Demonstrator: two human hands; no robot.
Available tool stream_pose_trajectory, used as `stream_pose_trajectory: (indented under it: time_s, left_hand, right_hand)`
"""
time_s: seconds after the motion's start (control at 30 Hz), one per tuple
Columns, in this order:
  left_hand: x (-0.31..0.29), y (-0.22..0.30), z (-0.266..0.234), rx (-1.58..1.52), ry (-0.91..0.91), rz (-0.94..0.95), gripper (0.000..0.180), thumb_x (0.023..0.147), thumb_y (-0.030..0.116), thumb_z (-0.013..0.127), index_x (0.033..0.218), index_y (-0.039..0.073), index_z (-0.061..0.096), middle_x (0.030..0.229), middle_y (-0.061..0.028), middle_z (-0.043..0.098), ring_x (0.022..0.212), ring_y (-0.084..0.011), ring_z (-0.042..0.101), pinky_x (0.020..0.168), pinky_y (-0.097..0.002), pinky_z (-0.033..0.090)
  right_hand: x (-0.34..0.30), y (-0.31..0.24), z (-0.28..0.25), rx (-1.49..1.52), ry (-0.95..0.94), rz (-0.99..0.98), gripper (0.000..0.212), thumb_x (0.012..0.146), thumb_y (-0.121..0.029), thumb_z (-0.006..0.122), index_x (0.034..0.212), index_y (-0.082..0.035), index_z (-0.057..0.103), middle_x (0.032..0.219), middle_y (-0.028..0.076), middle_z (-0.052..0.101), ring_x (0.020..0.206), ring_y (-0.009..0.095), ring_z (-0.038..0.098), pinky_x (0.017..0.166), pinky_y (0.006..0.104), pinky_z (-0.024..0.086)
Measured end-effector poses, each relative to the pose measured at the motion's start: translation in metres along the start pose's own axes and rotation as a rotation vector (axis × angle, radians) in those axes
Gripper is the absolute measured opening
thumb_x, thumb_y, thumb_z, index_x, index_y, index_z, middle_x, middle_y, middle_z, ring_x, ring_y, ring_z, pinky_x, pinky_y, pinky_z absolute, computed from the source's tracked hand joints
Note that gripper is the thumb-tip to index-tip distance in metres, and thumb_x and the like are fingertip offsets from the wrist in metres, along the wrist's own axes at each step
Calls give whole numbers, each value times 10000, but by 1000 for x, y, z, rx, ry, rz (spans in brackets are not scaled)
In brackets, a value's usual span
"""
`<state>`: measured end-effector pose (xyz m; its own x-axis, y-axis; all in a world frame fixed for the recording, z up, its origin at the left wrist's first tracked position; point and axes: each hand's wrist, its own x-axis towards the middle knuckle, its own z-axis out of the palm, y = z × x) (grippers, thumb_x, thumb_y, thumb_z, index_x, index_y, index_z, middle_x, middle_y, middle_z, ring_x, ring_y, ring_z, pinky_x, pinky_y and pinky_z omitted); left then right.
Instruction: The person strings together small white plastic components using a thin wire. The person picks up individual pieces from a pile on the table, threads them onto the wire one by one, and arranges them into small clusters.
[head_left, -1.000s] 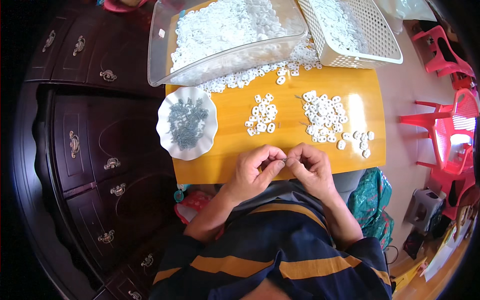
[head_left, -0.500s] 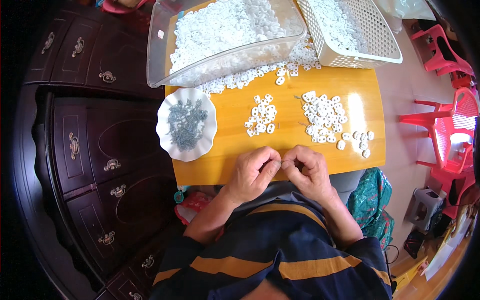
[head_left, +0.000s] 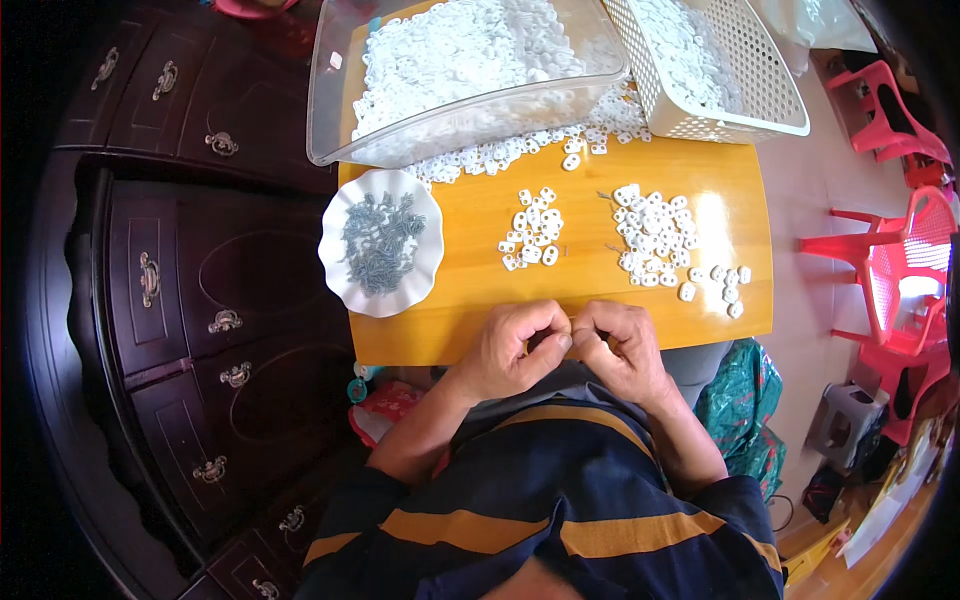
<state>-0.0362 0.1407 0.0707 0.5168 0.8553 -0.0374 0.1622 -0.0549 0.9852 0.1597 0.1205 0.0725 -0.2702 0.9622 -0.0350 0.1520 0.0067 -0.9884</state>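
Observation:
My left hand [head_left: 518, 346] and my right hand [head_left: 624, 350] meet fingertip to fingertip over the front edge of the yellow wooden table [head_left: 470, 325]. Thumb and forefinger of each are pinched together; whatever is between them is too small or hidden to name. Beyond my left hand lies a small group of white two-holed plastic pieces [head_left: 535, 228]. A larger heap of the same white pieces [head_left: 655, 235] is beyond my right hand, with several loose ones [head_left: 730, 281] to its right. At the left, a white wavy-rimmed dish [head_left: 428, 280] holds many small grey-blue pieces [head_left: 380, 245].
A clear plastic bin [head_left: 330, 120] full of white pieces stands at the back, beside a white perforated basket [head_left: 770, 90]. More pieces are strewn below them. Dark wooden drawers [head_left: 170, 260] line the left; red plastic chairs [head_left: 885, 250] and a green bag [head_left: 740, 400] are at the right.
The fingertips have come closer together, still pinched. The table and its things appear shifted slightly to the right in the view.

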Motion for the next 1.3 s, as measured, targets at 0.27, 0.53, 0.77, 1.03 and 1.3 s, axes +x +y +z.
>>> stream_pose_trajectory:
  time_s: [0.27,0.53,0.77,1.03,1.3]
  left_hand:
    - [-1,1,3,40,50,77,60,839,24,654,825,21,596,666,-67,577,590,-142,562,555,-301,451]
    - [-5,-3,0,82,40,128,41,824,21,645,820,29,605,697,-47,580,619,-125,576,586,-280,465]
    - [-15,-14,-7,42,130,16,60,899,38,623,844,21,608,707,-8,575,621,-52,531,569,-227,436]
    - [-24,-25,-15,71,157,-17,92,909,61,644,838,16,608,713,-3,583,615,-44,523,557,-221,427]
    - [-26,-25,-17,93,190,13,85,897,50,644,826,14,616,707,-12,589,605,-52,531,550,-226,427]
  right_hand:
    - [2,0,4,-17,52,-29,127,859,-47,589,736,-20,603,625,91,566,529,192,526,513,318,404]
    - [11,1,2,-134,126,-15,174,876,-66,617,714,-11,580,607,103,558,526,213,537,505,324,413]
    - [26,9,-1,-631,189,-93,173,861,-128,669,742,-29,592,664,151,623,592,323,631,548,411,499]
    - [36,16,-1,-827,195,-20,180,860,-159,669,739,-52,588,632,156,621,583,348,636,547,438,510]
    - [40,13,4,-768,295,-67,80,879,-137,665,912,-79,620,754,135,658,625,338,655,554,423,522]
